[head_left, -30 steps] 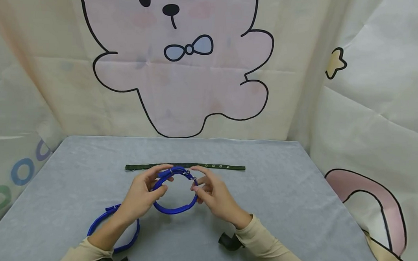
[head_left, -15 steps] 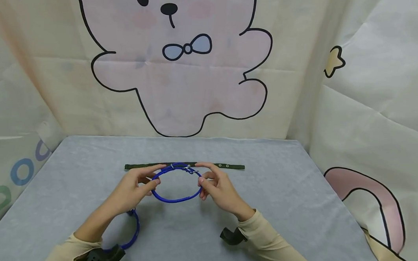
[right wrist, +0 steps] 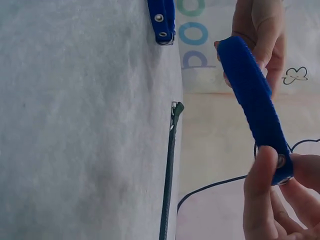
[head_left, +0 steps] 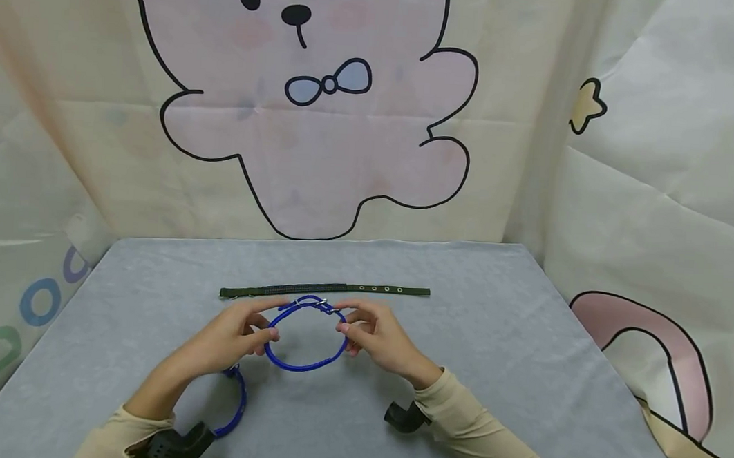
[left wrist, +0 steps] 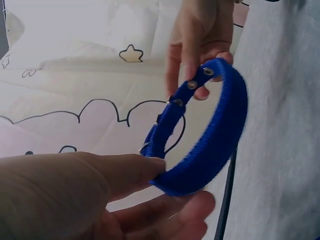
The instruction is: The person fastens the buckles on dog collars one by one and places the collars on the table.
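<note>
Left wall: cream cloth backdrop (head_left: 26, 190) with coloured ring prints low down. Grey felt-like tabletop (head_left: 491, 346) fills the lower frame and runs back to the rear cloth, which carries a big pink cartoon bear (head_left: 323, 109) with a blue bow tie.

On the table from the left: second blue collar (head_left: 236, 402), looped, lying flat near the left forearm. Left hand (head_left: 231, 332) pinches the left side of the blue collar (head_left: 304, 364), thumb and fingers closed on the webbing. That collar is buckled into 1 loop, held just above the table centre between both hands. Right hand (head_left: 376, 337) pinches the right side near the buckle, clamped too.

Dark green strap (head_left: 326, 290) lies straight and flat just behind the loop.

Right wall: same cream cloth, small star print, pink shape low.
</note>
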`<state>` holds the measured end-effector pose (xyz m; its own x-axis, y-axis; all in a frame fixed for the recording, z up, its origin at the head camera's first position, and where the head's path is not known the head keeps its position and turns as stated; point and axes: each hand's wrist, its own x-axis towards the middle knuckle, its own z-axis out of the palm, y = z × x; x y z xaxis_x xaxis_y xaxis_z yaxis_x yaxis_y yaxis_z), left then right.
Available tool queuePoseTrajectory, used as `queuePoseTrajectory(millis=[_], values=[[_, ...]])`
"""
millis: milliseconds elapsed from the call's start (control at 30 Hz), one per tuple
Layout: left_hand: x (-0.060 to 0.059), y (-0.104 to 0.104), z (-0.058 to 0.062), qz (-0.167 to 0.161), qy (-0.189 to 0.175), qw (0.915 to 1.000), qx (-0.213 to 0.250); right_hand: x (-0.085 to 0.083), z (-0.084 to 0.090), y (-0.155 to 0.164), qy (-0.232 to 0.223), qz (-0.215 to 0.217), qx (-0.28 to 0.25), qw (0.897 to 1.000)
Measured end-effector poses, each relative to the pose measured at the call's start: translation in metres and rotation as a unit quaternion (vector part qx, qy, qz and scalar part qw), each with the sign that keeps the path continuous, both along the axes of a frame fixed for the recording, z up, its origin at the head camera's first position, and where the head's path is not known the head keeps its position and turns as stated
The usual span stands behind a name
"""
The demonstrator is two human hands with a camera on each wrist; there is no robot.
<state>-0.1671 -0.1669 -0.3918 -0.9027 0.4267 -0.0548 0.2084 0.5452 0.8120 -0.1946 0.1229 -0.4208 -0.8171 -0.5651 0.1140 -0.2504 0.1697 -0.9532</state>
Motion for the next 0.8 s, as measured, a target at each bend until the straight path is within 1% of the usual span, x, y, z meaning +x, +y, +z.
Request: queuePoseTrajectory(millis=[133,233,367,500,733,800], values=[[-0.001,-0.009,0.002,-0.039,-0.013,0.9992,0.0,0.003,-0.003,-0.004,-0.032,0.016,-0.005,0.999],[-0.001,-0.014,0.003,-0.052,-0.027,0.9983,0.003,0.004,-0.006,-0.007,-0.049,0.026,-0.004,0.998],[-0.001,-0.02,0.004,-0.061,-0.042,0.9972,0.009,0.006,-0.009,-0.01,-0.056,0.034,0.008,0.998],[-0.003,-0.023,0.003,-0.077,-0.048,0.9959,0.0,0.007,-0.012,-0.012,-0.048,0.054,0.039,0.997],[-0.002,-0.022,-0.002,-0.087,-0.084,0.9912,-0.053,0.009,-0.017,-0.015,-0.01,0.091,0.087,0.992],[-0.002,-0.022,-0.004,-0.096,-0.091,0.9894,-0.06,0.01,-0.019,-0.016,-0.01,0.1,0.101,0.99]])
